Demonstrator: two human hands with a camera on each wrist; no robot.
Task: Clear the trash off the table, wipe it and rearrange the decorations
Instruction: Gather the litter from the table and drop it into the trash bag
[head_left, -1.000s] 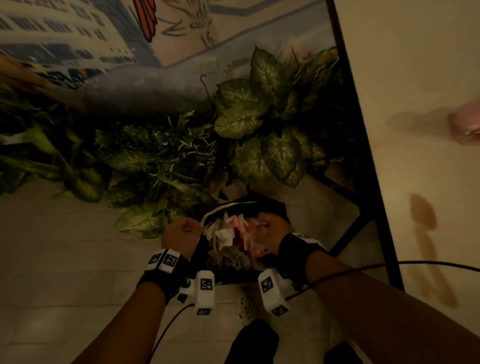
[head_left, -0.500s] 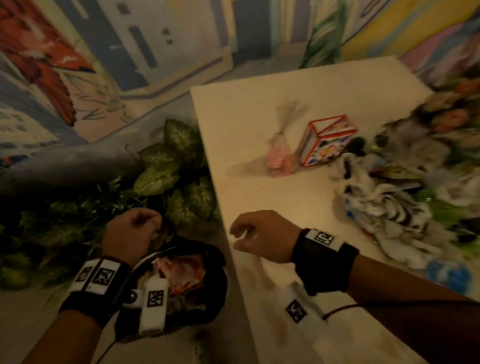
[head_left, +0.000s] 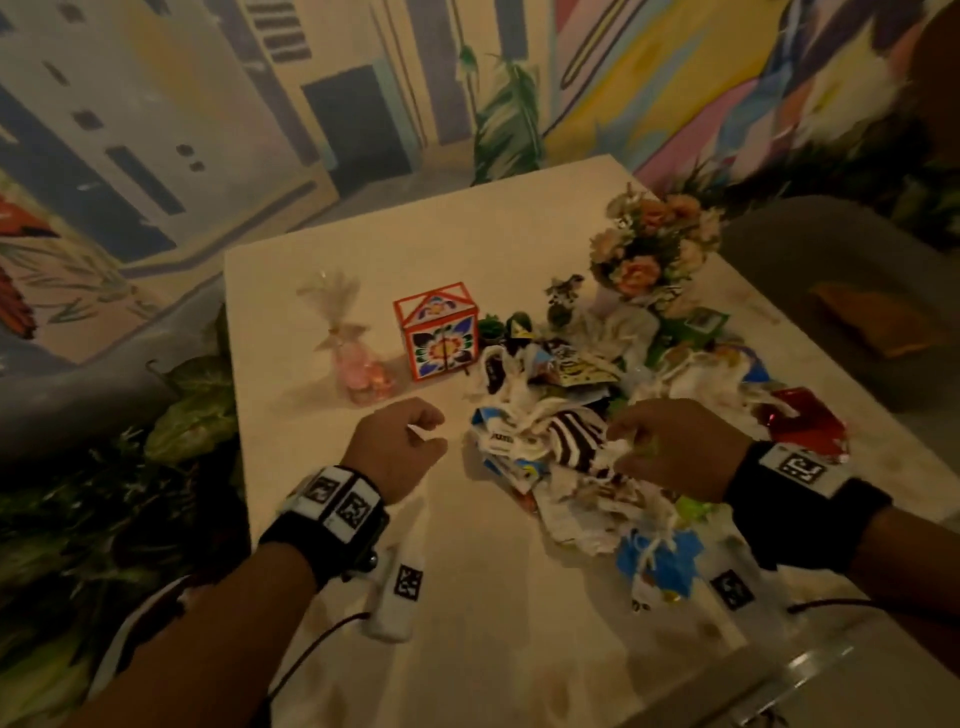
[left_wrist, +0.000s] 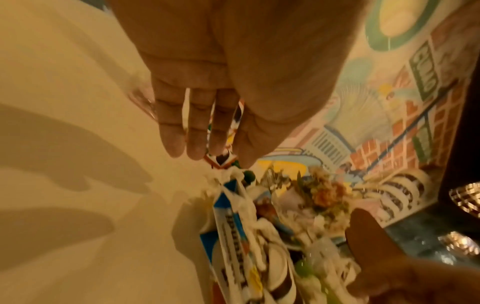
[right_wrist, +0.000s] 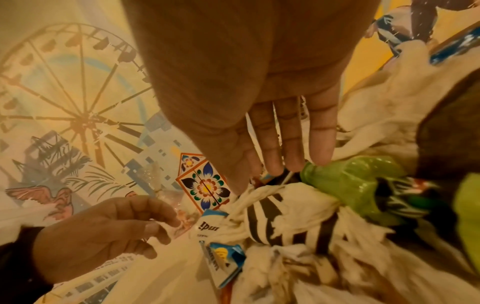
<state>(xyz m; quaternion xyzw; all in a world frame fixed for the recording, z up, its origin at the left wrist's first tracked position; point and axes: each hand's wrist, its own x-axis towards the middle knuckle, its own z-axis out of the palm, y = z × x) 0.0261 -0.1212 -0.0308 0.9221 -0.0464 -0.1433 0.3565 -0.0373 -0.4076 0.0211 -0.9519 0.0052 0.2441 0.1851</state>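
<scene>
Your left hand (head_left: 396, 448) is hovering over the bare cream tabletop (head_left: 467, 597) just left of the trash pile (head_left: 587, 457), fingers loosely curled with nothing in the grip; from the left wrist cam the fingers (left_wrist: 193, 127) look relaxed and pretty much straight, so that grip is apart and empty. Your right hand (head_left: 675, 447) sits right on top of the pile, and in the right wrist view its fingertips (right_wrist: 293, 156) are touching the crumpled paper next to a green plastic wrapper (right_wrist: 345, 181), but they look mostly straight there, and I can't tell whether that grip has actually pinched anything. The pile itself is a heap of torn white paper, a brown-and-white striped wrapper (head_left: 574, 436), blue and white packets (head_left: 657, 564) and a red foil packet (head_left: 802, 426) on the far right side, spread across the right half of the tabletop. Decorations are behind it: a little orange-framed box with a flower pattern (head_left: 439, 332) standing upright near the middle, a clear gift pouch with pink stuff inside (head_left: 358, 364) just left of it, and a flower bouquet (head_left: 649, 254) at the back right with trash up against its base. Leafy plants (head_left: 192, 405) sit off the tabletop's left edge, and painted murals cover the walls.
</scene>
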